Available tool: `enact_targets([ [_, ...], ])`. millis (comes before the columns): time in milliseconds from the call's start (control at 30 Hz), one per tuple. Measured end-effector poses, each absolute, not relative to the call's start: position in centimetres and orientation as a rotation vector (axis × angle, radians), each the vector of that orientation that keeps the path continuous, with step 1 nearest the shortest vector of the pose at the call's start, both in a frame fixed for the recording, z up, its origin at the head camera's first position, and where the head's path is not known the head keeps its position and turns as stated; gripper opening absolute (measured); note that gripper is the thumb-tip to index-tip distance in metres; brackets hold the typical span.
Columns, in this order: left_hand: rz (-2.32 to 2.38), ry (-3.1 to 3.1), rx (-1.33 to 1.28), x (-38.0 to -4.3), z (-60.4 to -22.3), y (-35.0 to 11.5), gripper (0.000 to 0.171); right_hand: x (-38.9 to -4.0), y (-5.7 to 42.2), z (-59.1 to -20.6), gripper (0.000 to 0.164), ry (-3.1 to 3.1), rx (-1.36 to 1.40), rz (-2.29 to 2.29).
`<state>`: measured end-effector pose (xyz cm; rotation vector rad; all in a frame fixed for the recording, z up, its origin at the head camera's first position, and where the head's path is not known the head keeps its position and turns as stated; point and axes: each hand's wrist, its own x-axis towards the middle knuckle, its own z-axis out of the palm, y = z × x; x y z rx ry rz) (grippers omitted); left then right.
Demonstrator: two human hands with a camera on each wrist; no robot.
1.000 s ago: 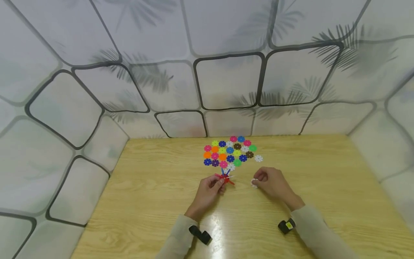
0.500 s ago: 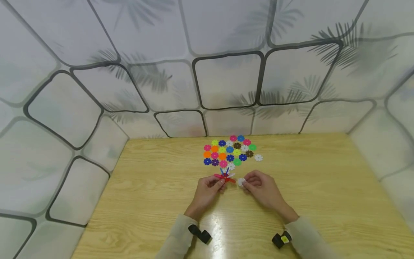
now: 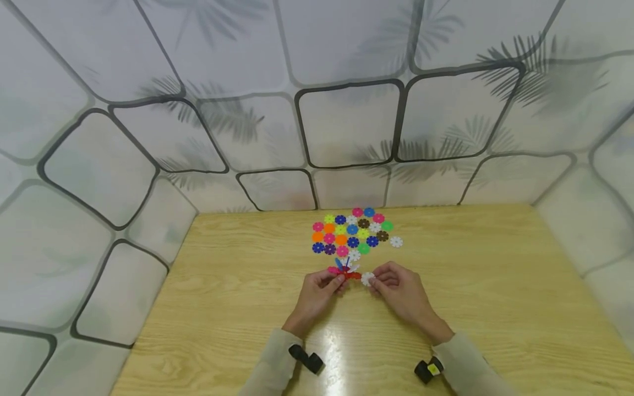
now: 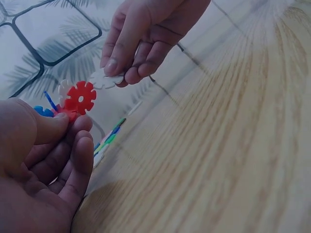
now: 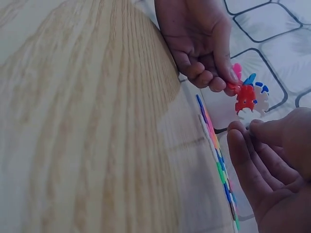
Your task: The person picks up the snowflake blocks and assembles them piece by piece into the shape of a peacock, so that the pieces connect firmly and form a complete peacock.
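My left hand (image 3: 320, 291) pinches a small cluster of interlocking notched discs between thumb and fingers. In the left wrist view a red disc (image 4: 80, 98) sticks out of that cluster, with white and blue discs beside it. My right hand (image 3: 402, 289) pinches a single white notched disc (image 3: 367, 279) by its edge, close to the right side of the red disc. Whether the white and red discs touch, I cannot tell. In the right wrist view the white disc (image 5: 248, 116) partly overlaps the cluster.
Loose notched discs in many colours, among them an orange disc (image 3: 340, 240), lie flat in rows beyond my hands. One white disc (image 3: 396, 242) lies apart at their right. The wooden table (image 3: 223, 297) ends at a patterned wall (image 3: 346, 126).
My right hand has moved left with the white disc, bringing it beside the cluster. My left hand stays nearly in place, with the cluster slightly turned.
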<state>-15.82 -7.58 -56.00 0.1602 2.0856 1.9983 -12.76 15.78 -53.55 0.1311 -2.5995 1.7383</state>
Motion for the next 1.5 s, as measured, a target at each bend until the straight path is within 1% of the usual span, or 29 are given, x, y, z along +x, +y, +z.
enact_targets([
  [400, 2.059, 2.053, 0.114, -15.5, -55.7, -7.1, 0.021, -12.2, 15.7, -53.0, 0.012, -2.542, 0.166, 1.754],
  [900, 2.078, 2.016, 0.144, -15.5, -55.8, -7.1, 0.021, -12.5, 15.3, -54.2, 0.011, -2.464, 0.276, 1.737],
  [1100, 2.101, 2.052, 0.171, -15.3, -55.8, -7.0, 0.021, -12.6, 14.9, -53.7, 0.009, -2.415, 0.318, 1.716],
  [1267, 2.088, 2.101, 0.175, -15.3, -55.7, -7.1, 0.020, -13.3, 15.2, -52.9, 0.010, -2.517, 0.351, 1.727],
  [1333, 2.084, 2.096, 0.169, -15.3, -55.6, -7.0, 0.019, -14.1, 16.1, -52.6, 0.013, -2.608, 0.375, 1.697],
  [1400, 2.069, 2.099, 0.162, -15.4, -55.6, -7.0, 0.019, -15.3, 17.4, -52.4, 0.019, -2.697, 0.379, 1.601],
  [1500, 2.035, 2.125, 0.154, -15.5, -55.9, -7.1, 0.018, -17.6, 19.5, -52.4, 0.037, -2.826, 0.336, 1.379],
])
